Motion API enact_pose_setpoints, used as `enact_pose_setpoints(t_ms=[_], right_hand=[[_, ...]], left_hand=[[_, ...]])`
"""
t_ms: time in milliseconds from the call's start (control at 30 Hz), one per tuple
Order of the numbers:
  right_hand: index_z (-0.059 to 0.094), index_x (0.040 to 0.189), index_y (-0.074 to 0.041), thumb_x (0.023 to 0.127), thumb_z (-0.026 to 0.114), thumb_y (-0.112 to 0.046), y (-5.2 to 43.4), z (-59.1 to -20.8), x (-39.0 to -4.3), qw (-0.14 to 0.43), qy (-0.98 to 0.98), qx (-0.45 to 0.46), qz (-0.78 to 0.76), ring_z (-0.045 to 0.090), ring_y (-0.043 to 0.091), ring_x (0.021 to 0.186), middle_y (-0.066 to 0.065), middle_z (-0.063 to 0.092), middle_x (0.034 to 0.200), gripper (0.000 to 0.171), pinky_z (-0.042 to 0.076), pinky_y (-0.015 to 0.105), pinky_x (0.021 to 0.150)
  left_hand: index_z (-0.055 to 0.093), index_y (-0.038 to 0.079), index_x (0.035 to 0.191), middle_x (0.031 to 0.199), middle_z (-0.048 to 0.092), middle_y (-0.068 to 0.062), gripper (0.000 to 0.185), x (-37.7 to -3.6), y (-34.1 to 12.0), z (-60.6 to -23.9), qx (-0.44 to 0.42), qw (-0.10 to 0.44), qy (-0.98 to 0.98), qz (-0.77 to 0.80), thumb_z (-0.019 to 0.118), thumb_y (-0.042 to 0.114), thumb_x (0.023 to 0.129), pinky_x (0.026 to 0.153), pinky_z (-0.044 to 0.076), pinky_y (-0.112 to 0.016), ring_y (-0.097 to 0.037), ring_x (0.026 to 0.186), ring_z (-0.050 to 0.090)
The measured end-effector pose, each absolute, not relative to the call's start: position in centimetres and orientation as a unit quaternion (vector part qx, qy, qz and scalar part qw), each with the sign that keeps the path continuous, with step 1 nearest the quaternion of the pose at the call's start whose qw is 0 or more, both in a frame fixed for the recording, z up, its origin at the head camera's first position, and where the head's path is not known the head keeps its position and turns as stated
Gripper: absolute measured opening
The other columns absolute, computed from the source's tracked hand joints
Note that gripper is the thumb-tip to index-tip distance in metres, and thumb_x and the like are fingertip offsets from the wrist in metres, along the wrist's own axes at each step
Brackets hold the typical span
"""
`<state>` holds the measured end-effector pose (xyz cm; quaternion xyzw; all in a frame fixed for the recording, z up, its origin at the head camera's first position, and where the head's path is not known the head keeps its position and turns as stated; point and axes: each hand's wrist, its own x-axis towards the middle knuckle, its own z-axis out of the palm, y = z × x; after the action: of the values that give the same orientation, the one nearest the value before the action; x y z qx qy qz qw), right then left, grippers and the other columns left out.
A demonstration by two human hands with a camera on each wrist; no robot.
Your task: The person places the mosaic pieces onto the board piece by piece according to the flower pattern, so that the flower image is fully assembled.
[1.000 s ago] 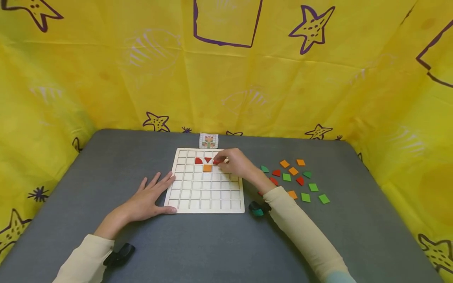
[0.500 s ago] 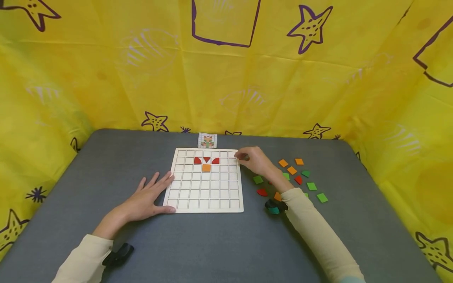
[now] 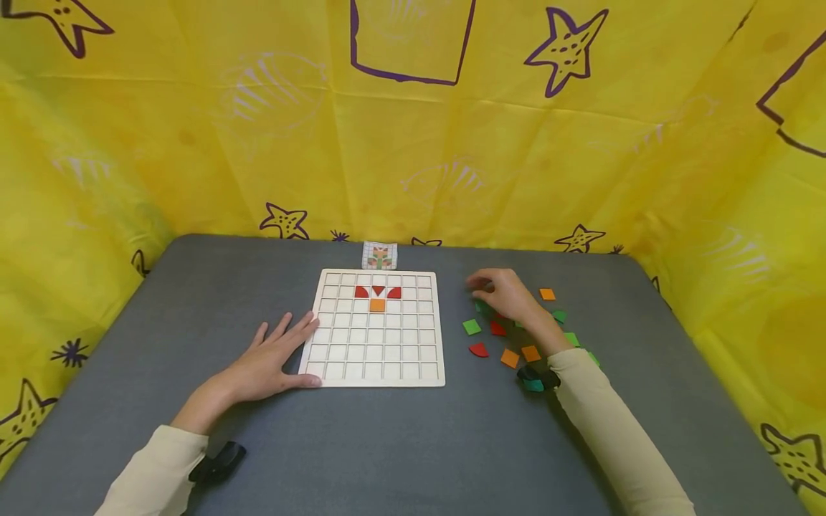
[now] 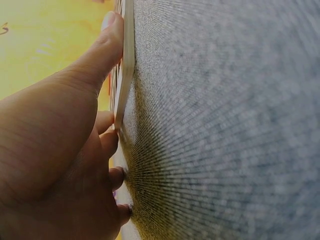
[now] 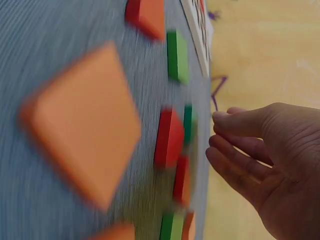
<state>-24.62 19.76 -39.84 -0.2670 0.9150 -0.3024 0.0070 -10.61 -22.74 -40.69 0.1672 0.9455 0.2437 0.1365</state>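
Tiles [image 3: 510, 337] under right hand [image 3: 510, 295], grip empty

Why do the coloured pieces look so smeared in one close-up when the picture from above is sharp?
Right wrist view: the orange tile lies very close to the lens and is blurred. Head view: evenly lit, the grid board crisp. Left wrist view: dim, with the left hand in shadow.

left hand [image 3: 267, 362] flat, right hand [image 3: 506, 295] hovering, loosely curled
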Motion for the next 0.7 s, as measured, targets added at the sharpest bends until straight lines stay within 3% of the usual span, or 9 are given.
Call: enact_pose_setpoints(t_ms=[367, 700], right_hand=[[0.069, 0.115, 0.003, 0.088, 0.070, 0.003, 25.2, -39.5, -24.2, -0.003, 0.930, -0.204, -0.306, 0.067, 0.037, 0.097, 0.021, 0.067, 0.113, 0.027, 0.056, 0.047, 0.079], [0.065, 0.118, 0.007, 0.090, 0.070, -0.005, 27.5, -39.1, -23.8, 0.007, 0.949, -0.171, -0.266, 0.065, 0.039, 0.097, 0.025, 0.068, 0.108, 0.031, 0.053, 0.051, 0.082]], left_hand=[[0.025, 0.009, 0.156, 0.162, 0.016, -0.015, 0.106, -10.7, -22.6, -40.6, 0.169, 0.136, 0.946, 0.241, 0.070, 0.064, 0.078, 0.109, -0.003, -0.070, -0.049, 0.146, 0.004], [0.025, 0.008, 0.156, 0.162, 0.017, -0.016, 0.105, -10.7, -22.5, -40.5, 0.166, 0.137, 0.946, 0.242, 0.070, 0.063, 0.078, 0.109, -0.003, -0.070, -0.050, 0.146, 0.004]])
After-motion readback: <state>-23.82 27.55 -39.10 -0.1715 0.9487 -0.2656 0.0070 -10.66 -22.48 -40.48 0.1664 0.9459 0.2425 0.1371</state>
